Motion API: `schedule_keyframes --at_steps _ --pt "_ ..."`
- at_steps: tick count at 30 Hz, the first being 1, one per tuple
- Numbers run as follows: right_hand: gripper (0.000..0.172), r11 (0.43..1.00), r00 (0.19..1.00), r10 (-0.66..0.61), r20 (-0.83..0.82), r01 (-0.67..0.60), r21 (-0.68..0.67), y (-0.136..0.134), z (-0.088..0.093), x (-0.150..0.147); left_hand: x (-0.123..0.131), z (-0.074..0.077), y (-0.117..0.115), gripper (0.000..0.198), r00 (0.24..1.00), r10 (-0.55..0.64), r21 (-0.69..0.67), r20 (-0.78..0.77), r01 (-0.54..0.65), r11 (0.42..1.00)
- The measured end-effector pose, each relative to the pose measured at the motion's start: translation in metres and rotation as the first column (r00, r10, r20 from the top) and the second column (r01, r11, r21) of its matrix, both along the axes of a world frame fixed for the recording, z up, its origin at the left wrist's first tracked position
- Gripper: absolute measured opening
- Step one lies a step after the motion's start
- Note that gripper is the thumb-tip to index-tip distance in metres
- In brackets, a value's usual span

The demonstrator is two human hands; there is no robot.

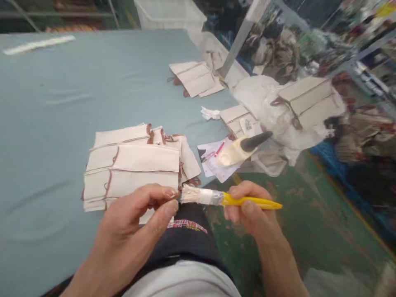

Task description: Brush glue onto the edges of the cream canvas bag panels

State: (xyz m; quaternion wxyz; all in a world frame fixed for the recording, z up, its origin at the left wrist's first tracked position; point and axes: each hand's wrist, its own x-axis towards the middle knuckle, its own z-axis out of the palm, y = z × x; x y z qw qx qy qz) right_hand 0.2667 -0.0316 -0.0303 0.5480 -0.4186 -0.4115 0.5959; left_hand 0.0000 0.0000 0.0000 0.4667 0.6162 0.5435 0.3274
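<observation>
My right hand is closed round the yellow handle of a paintbrush. The brush has pale, splayed bristles and white and clear wrapping at its neck, and it points left. Just left of the bristles, the thumb and forefinger of my left hand pinch together. They are by the right edge of the stacked cream fabric pieces, and what they hold is too small to make out. Brown trim and small brown loops run along these overlapping pieces. Part of the stack is hidden behind my left hand.
On the blue-grey table, more cream pieces lie at the back. A cream container with a dark spout stands on papers with a red pen. Right of it are a clear plastic bag and a metal post.
</observation>
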Motion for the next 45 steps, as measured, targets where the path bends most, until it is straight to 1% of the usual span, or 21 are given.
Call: schedule_keyframes --at_steps 3,5,10,12,16,20,23,27,29,31,34,36,37,39,40,41,42,43,45 --pt "0.020 0.999 0.999 0.023 0.035 -0.024 0.041 0.005 0.003 -0.001 0.003 0.008 0.007 0.011 1.000 -0.015 -0.034 0.002 0.015 0.999" --pt "0.017 0.997 0.998 0.046 0.053 -0.049 0.066 0.007 0.006 -0.001 0.005 0.011 0.012 0.012 0.999 -0.034 -0.052 0.019 0.035 0.998" --pt "0.012 0.989 0.990 0.098 0.105 -0.108 0.102 0.012 0.014 0.002 0.007 0.012 0.021 0.015 0.991 -0.131 -0.119 0.033 0.134 0.984" --pt "0.012 0.985 0.986 0.109 0.125 -0.124 0.117 0.014 0.016 0.003 0.007 0.011 0.023 0.016 0.988 -0.153 -0.138 0.027 0.156 0.978" --pt "0.012 0.982 0.981 0.108 0.158 -0.130 0.136 0.016 0.017 0.003 0.007 0.011 0.025 0.017 0.988 -0.155 -0.119 0.011 0.155 0.981" --pt "0.011 0.980 0.966 0.092 0.240 -0.131 0.152 0.016 0.015 0.004 0.009 0.011 0.028 0.018 0.987 -0.157 -0.101 -0.013 0.155 0.983" --pt "0.010 0.975 0.935 0.082 0.346 -0.147 0.164 0.015 0.016 0.005 0.011 0.009 0.029 0.019 0.990 -0.137 -0.104 -0.021 0.134 0.985" --pt "0.012 0.953 0.873 0.058 0.484 -0.192 0.232 0.014 0.023 0.006 0.011 0.006 0.029 0.022 0.989 -0.134 -0.115 -0.058 0.127 0.985" --pt "0.011 0.936 0.837 0.038 0.546 -0.221 0.273 0.014 0.026 0.004 0.012 0.003 0.028 0.021 0.985 -0.139 -0.063 -0.103 0.133 0.989" --pt "0.013 0.917 0.773 0.006 0.634 -0.257 0.305 0.014 0.029 -0.001 0.015 -0.004 0.027 0.019 0.974 -0.133 0.041 -0.181 0.142 0.989" --pt "0.019 0.895 0.665 -0.049 0.745 -0.303 0.329 0.012 0.030 -0.009 0.016 -0.021 0.031 0.019 0.946 -0.122 0.195 -0.300 0.186 0.963" --pt "0.017 0.893 0.641 -0.069 0.765 -0.301 0.334 0.007 0.031 -0.009 0.008 -0.034 0.039 0.020 0.919 -0.113 0.236 -0.377 0.214 0.948" --pt "0.016 0.901 0.643 -0.091 0.760 -0.272 0.338 0.004 0.032 -0.007 -0.001 -0.041 0.044 0.019 0.905 -0.092 0.240 -0.416 0.206 0.949" --pt "0.014 0.931 0.666 -0.162 0.728 -0.141 0.337 -0.006 0.033 0.003 -0.023 -0.050 0.056 0.017 0.865 -0.009 0.221 -0.501 0.138 0.965" --pt "0.012 0.945 0.690 -0.202 0.695 -0.050 0.324 -0.012 0.032 0.009 -0.035 -0.052 0.062 0.016 0.842 0.075 0.226 -0.534 0.056 0.972" --pt "0.011 0.958 0.725 -0.223 0.651 0.039 0.285 -0.017 0.030 0.015 -0.045 -0.053 0.066 0.016 0.813 0.127 0.214 -0.568 -0.003 0.977" --pt "0.010 0.967 0.782 -0.227 0.580 0.110 0.230 -0.021 0.027 0.020 -0.052 -0.052 0.069 0.020 0.805 0.204 0.247 -0.557 -0.074 0.966" --pt "0.013 0.974 0.841 -0.217 0.495 0.156 0.163 -0.023 0.021 0.024 -0.056 -0.050 0.069 0.021 0.816 0.213 0.229 -0.537 -0.102 0.968" --pt "0.023 0.981 0.932 -0.195 0.306 0.192 0.042 -0.025 0.008 0.025 -0.052 -0.044 0.064 0.023 0.882 0.157 0.162 -0.444 -0.094 0.982"
